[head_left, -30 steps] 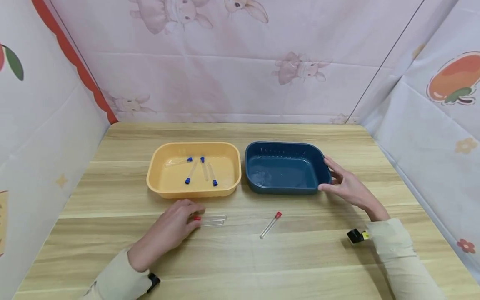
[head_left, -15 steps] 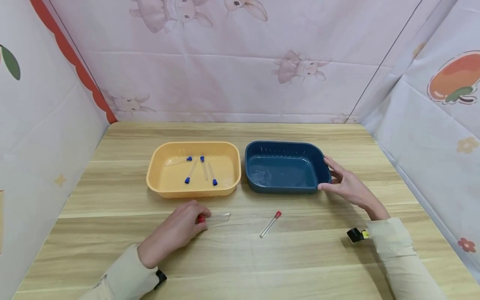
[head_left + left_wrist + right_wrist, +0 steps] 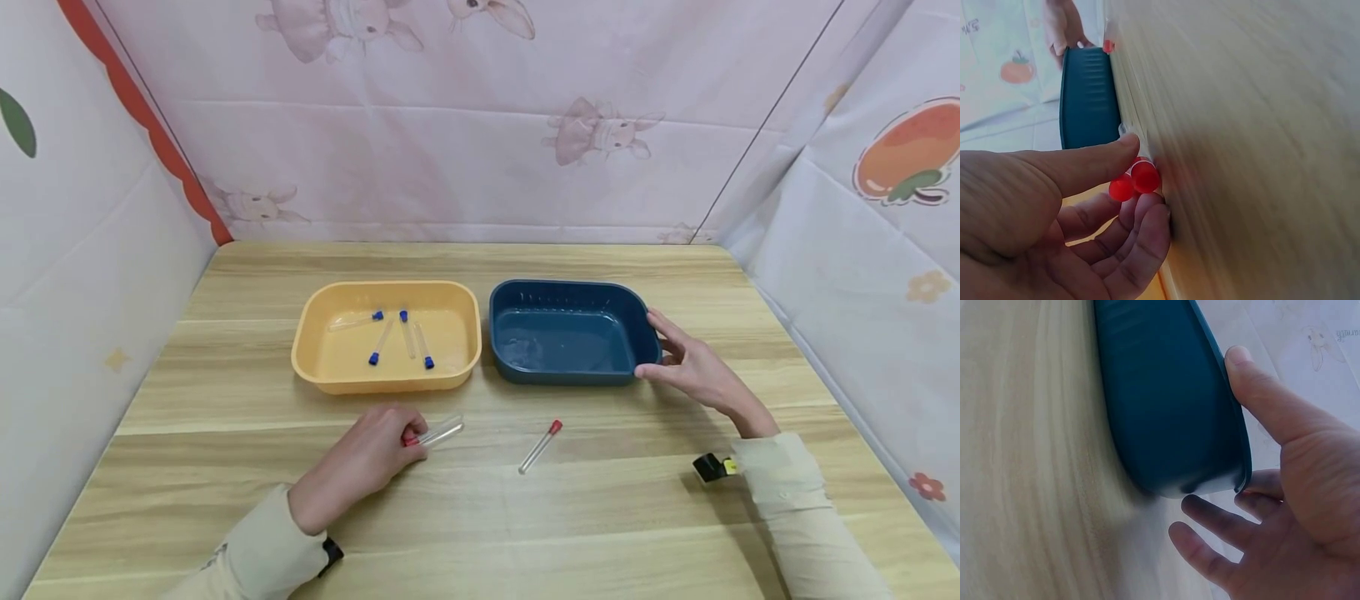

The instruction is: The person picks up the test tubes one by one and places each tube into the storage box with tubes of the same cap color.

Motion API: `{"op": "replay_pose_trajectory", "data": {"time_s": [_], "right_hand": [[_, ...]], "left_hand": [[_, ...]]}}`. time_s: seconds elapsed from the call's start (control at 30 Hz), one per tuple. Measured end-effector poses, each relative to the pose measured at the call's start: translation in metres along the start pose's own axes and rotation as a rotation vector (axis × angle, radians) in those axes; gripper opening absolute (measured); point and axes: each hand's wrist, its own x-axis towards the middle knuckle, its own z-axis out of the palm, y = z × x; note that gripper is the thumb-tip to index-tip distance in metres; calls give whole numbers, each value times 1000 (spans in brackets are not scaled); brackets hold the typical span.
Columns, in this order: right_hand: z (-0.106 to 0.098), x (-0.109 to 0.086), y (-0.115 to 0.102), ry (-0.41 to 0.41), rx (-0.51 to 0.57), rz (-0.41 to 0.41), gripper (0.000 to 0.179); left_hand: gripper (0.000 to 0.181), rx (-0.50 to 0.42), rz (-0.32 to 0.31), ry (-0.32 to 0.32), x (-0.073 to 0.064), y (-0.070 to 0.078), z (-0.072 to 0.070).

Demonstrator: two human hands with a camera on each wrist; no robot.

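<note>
Near the front of the yellow bin (image 3: pixel 386 387), my left hand (image 3: pixel 360 458) pinches two clear test tubes (image 3: pixel 442 432) by their red-capped ends. Both red caps (image 3: pixel 1145 177) show between thumb and fingers in the left wrist view; in the head view the tubes' clear ends point right and tilt up. My right hand (image 3: pixel 697 375) holds the right end of the dark blue bin (image 3: pixel 562 379), thumb at its near corner and a finger at its far corner. The right wrist view shows that thumb (image 3: pixel 1254 387) against the rim. One more red-capped test tube (image 3: pixel 540 447) lies on the table between the hands.
Several blue-capped test tubes (image 3: pixel 424 346) lie inside the yellow bin. Nothing lies in the blue bin, which stands just right of the yellow one. Patterned cloth walls (image 3: pixel 480 167) enclose the wooden table (image 3: pixel 480 533) at the back and sides.
My left hand has gathered the two red-capped tubes from the table into a pinch and shifted slightly right, their clear ends now tilted up. My right hand has stayed on the blue bin.
</note>
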Motion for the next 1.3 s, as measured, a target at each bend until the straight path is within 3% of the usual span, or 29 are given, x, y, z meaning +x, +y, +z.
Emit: {"op": "replay_pose_trajectory", "data": {"time_s": [0.33, 0.97, 1.3], "right_hand": [[1, 0, 0, -2, 12, -9, 93], [0, 0, 0, -8, -2, -7, 93], [0, 1, 1, -5, -15, -1, 93]], "left_hand": [[8, -14, -21, 43, 1, 1, 1], [5, 46, 24, 198, -6, 6, 2], [6, 31, 40, 139, -17, 25, 13]]}}
